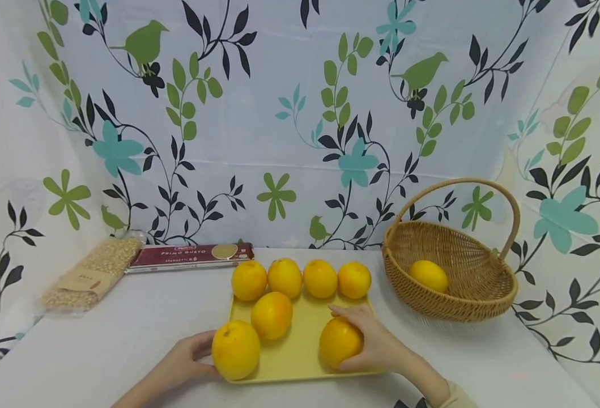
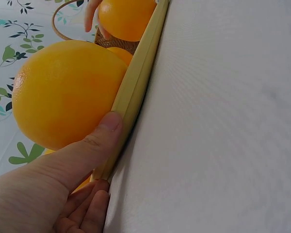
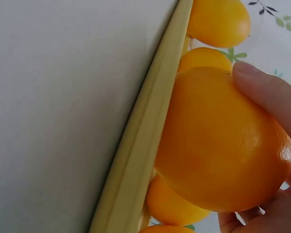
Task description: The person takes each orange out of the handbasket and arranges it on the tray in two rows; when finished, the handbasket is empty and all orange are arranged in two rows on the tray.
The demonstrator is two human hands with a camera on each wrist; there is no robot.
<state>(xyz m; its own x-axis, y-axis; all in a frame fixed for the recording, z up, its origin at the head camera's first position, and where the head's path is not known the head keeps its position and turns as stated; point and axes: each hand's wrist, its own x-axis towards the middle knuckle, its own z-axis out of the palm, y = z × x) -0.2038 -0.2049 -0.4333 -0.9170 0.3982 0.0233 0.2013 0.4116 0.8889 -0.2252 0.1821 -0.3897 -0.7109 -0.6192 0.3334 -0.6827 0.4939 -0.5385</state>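
Observation:
A shallow yellow tray [image 1: 302, 354] holds several oranges. At its front left corner my left hand [image 1: 192, 357] grips the tray, thumb [image 2: 94, 138] on the front wall and fingers curled at the corner, close beside a large orange [image 1: 235, 350]. My right hand [image 1: 381, 343] holds another orange [image 1: 339, 342] at the tray's front right, its thumb and fingers spread around the fruit. From the right wrist view I cannot tell whether that orange [image 3: 218, 141] touches the tray floor. One orange [image 1: 272, 315] sits behind the front left one, and a row [image 1: 285, 277] lines the back.
A wicker basket [image 1: 452, 303] with a tall handle stands at the back right, one orange fruit [image 1: 429, 276] inside. At the back left lie a dark red spaghetti pack [image 1: 190, 256] and a clear bag of pale grains [image 1: 96, 272]. Patterned cloth [image 1: 289, 141] hangs behind the white table.

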